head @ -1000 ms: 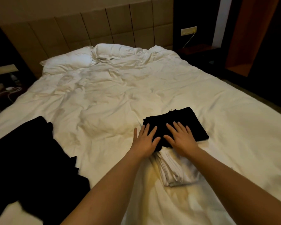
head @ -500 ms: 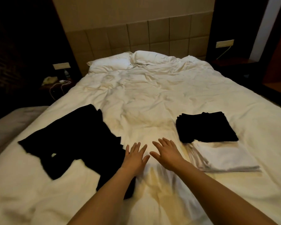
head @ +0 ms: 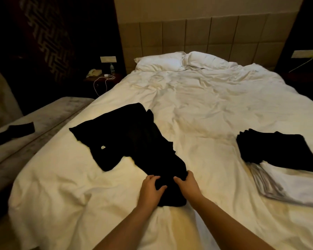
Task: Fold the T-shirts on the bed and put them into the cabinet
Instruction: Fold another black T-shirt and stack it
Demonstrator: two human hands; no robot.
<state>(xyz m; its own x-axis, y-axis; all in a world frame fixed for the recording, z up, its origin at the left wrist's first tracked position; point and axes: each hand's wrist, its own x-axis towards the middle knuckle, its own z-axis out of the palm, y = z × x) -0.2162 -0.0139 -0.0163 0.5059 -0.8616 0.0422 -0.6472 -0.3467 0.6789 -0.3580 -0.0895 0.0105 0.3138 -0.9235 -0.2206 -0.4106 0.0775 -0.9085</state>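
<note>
An unfolded black T-shirt (head: 130,139) lies rumpled across the left half of the white bed (head: 206,109), a small white tag showing on it. My left hand (head: 151,190) and my right hand (head: 187,184) both grip its near end, fingers closed on the fabric. To the right, a folded black T-shirt (head: 275,150) rests partly on a folded white T-shirt (head: 293,184). The cabinet is out of view.
Two pillows (head: 161,63) lie by the padded headboard. On the left a nightstand (head: 101,78) carries a phone, a bottle and a white cable. A grey bench (head: 34,123) beside the bed holds a dark cloth (head: 16,130).
My hands left the folded black T-shirt and moved left across the bed to the unfolded black T-shirt, and they now grip its near end. The view swung left.
</note>
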